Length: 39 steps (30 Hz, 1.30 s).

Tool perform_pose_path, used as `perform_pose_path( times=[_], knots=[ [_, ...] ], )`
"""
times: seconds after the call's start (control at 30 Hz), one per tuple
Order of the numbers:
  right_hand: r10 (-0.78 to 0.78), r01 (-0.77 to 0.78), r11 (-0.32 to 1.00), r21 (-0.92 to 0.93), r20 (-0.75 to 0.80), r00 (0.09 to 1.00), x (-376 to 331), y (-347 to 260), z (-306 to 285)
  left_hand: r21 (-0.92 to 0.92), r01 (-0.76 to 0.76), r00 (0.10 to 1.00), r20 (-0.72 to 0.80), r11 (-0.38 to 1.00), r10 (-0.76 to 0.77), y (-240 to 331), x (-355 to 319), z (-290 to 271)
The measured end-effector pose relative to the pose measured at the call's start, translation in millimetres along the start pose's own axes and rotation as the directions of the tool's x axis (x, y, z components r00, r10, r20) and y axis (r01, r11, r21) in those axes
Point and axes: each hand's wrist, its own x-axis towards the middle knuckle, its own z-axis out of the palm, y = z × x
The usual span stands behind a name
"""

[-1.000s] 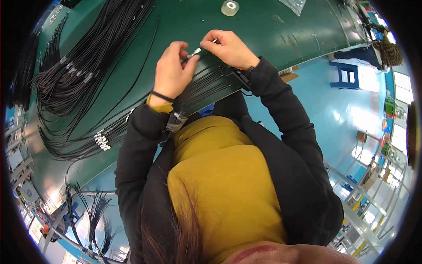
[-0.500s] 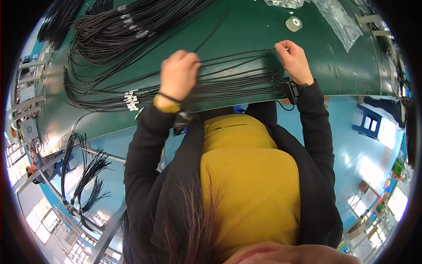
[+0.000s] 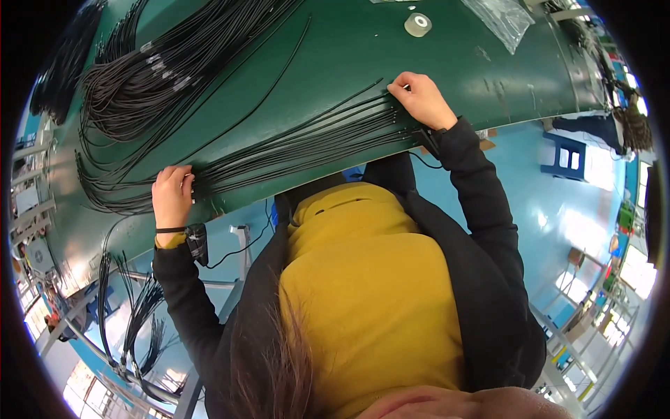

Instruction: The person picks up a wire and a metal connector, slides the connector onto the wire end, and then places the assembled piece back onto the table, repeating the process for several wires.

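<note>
A row of thin black cables [image 3: 300, 150] lies side by side along the near part of the green table, their ends fanned out at the right. My left hand [image 3: 173, 195] is over the left part of this row, fingers closed around the cables and covering the white tags there. At the right, my right hand [image 3: 422, 101] pinches the tip of one cable at the far side of the row, thumb and forefinger together. A longer loose cable [image 3: 269, 91] curves away behind the row.
A thick coil of black cables [image 3: 118, 98] with pale bands lies at the far left. A tape roll [image 3: 418, 25] and a clear plastic bag [image 3: 499, 21] sit at the back right. More cables [image 3: 143, 307] hang below the table's left edge; a blue stool [image 3: 564, 155] stands at right.
My left hand has moved left and nearer, from mid-row to the white tags, which it now hides. My right hand still pinches a cable tip. The whole view has shifted and turned slightly.
</note>
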Motion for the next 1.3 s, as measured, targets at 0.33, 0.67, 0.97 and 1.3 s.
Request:
perform_pose_path(
  times=[0.33,0.67,0.97,1.3],
  knots=[
    [0.102,-0.481,0.257,0.838,0.471,0.876,-7.5,-25.9,-23.9,-0.068,-0.006,0.983,-0.184,0.998,-0.006,134.2,193.1,98.4],
    [0.048,-0.403,-0.011,0.915,0.403,0.914,3.2,-14.6,-7.0,-0.68,0.018,0.999,0.041,0.733,0.014,187.1,186.3,92.6],
    [0.2,-0.306,0.024,0.952,0.295,0.934,7.5,-29.2,5.9,-0.743,-0.105,0.986,0.01,0.661,0.168,210.7,158.2,75.7],
    [0.253,-0.191,0.18,0.965,0.142,0.957,5.7,-30.8,8.6,-0.718,-0.154,0.978,-0.013,0.679,0.209,211.2,156.2,72.0]
  ],
)
